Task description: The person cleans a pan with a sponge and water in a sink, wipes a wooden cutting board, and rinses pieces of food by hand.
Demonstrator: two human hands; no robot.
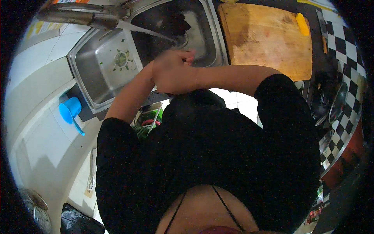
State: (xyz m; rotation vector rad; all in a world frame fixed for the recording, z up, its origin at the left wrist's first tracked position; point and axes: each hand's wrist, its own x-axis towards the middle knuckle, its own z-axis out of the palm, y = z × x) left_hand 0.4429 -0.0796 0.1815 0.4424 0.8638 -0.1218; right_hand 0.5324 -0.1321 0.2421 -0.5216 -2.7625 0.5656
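Observation:
My left hand [172, 57] and my right hand [173, 79] are together over the near edge of a double-bowl stainless steel sink [220, 44]. The right hand lies across the left hand and wrist. Both are blurred, and most of the fingers are hidden; a few fingertips point right. From the faucet [108, 19] at the upper left, a stream of water [152, 33] runs into the right basin, just beyond my hands. A dark object [166, 22], too dim to name, sits in that basin. Green scraps ring the drain [121, 59] of the left basin.
A wooden cutting board [268, 44] right of the sink bears a yellow piece [302, 25]. Beyond it lies a knife [323, 30]. A blue dipper [70, 109] is at left, a pan or lid [338, 102] at right, a black plastic bag [79, 220] at lower left.

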